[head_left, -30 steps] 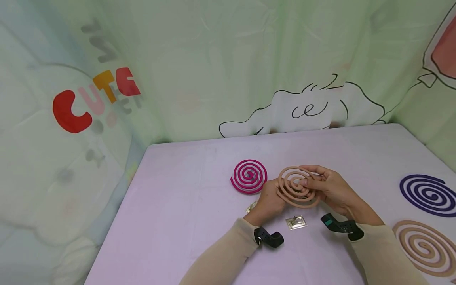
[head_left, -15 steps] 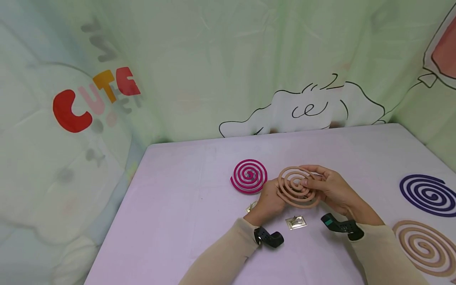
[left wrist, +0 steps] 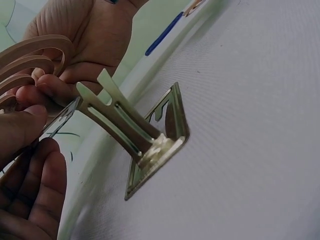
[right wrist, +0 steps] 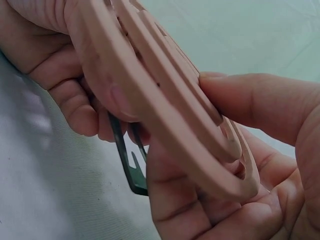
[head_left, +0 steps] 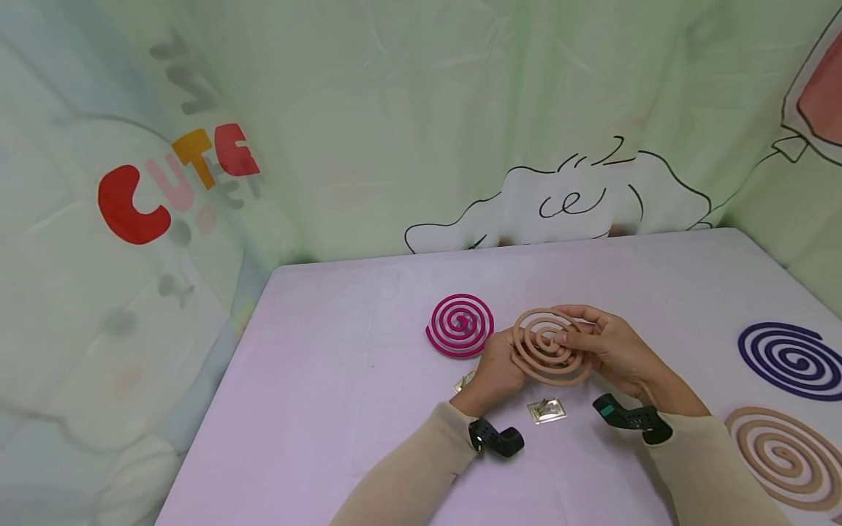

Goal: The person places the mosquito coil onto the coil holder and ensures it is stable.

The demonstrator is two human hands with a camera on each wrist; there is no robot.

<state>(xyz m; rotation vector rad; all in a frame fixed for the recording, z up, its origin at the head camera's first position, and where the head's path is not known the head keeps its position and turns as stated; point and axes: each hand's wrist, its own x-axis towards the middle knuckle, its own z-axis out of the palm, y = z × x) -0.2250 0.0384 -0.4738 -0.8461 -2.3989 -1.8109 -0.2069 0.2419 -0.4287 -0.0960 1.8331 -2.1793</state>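
Note:
A tan mosquito coil [head_left: 551, 374] is held up tilted above the table. My right hand [head_left: 621, 354] grips its right side, the thumb [right wrist: 255, 97] on its upper face and the curled fingers beneath. On the coil's left is my left hand [head_left: 503, 372], partly behind it. In the left wrist view the left thumb and fingers pinch a thin metal coil stand [left wrist: 64, 116]; the right wrist view shows that stand's frame [right wrist: 132, 175] under the coil. The stand's other end is hidden. Another metal stand [head_left: 546, 411], its prongs raised, lies on the table between my wrists.
A magenta coil [head_left: 442, 343] sits just beyond my left hand. Part of another metal stand [head_left: 463, 381] shows beside the left wrist. At the right are a dark blue coil [head_left: 756, 365] and more tan coil [head_left: 746, 446]. A printed curtain [head_left: 368, 146] hangs behind the table [head_left: 316, 380].
Almost nothing differs. The tan coil's near edge sits very slightly lower, while both hands keep their places.

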